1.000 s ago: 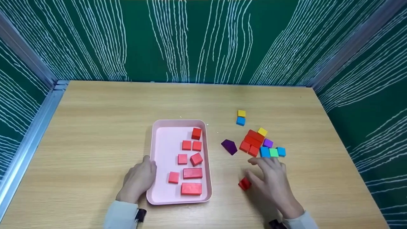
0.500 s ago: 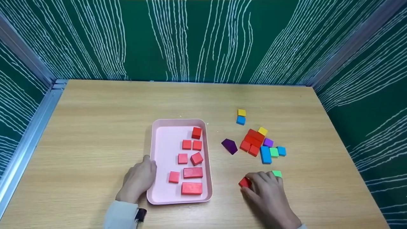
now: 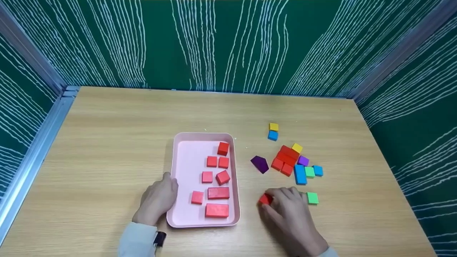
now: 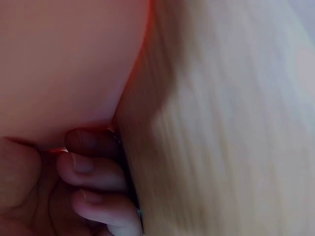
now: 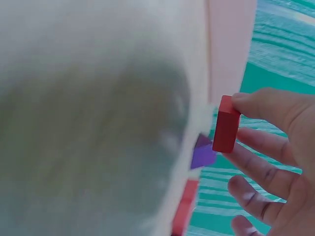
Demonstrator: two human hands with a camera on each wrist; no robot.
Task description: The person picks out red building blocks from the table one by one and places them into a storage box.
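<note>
My left hand point(image 3: 159, 196) grips the left wall of a pink tray point(image 3: 171, 214); the left wrist view has its curled fingers point(image 4: 101, 174) against the tray's underside edge. Inside the tray lie several red blocks point(image 3: 218, 193), cubes and longer ones. To the right of the tray, my right hand point(image 3: 292, 216) pinches a red block point(image 5: 226, 129) between thumb and fingers, low over the table. In the right wrist view its remaining fingers are spread loosely. A green block point(image 3: 312, 198) lies just right of that hand.
Beyond the right hand sits a cluster of red blocks point(image 3: 286, 155), with a blue block point(image 3: 300, 174) and other coloured ones against it. A dark purple pentagon block point(image 3: 260, 164) lies left of the cluster. Farther back, a yellow cube point(image 3: 274, 127) touches a blue cube point(image 3: 273, 135).
My right hand has come down onto the red block, pinched it and shifted it left towards the tray. The green block behind the hand is now uncovered. My left hand stays at the tray.
</note>
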